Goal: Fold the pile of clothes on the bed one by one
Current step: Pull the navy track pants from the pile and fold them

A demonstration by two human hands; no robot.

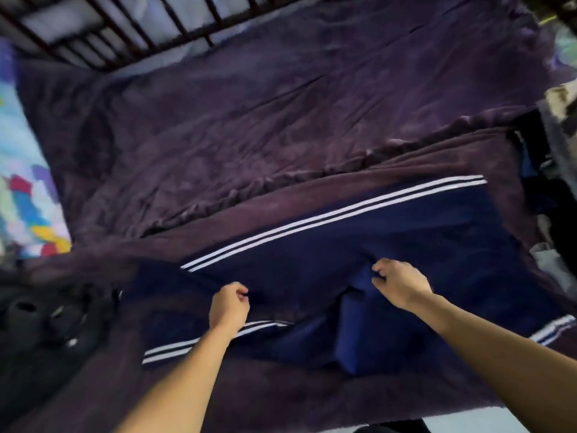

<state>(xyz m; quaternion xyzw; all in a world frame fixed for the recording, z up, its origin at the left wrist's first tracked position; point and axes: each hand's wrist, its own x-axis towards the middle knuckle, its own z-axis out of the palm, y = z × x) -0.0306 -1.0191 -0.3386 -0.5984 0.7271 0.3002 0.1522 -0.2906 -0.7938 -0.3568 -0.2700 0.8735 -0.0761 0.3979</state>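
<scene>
Navy track pants (pixel 359 245) with white side stripes lie spread across the near part of the bed (pixel 249 120), which is covered in dark purple bedding. My left hand (pixel 229 307) pinches the navy fabric near the lower striped leg. My right hand (pixel 398 284) grips a raised fold of the same pants near the middle, where a brighter blue inner side shows. More dark clothes (pixel 537 182) lie heaped at the right edge of the bed, blurred.
A dark metal headboard (pixel 140 29) with bars runs along the far left. A colourful patterned pillow (pixel 25 198) lies at the left edge. Dark lumpy items (pixel 46 314) sit at the near left. A thick purple blanket (pixel 281 401) lies under the pants.
</scene>
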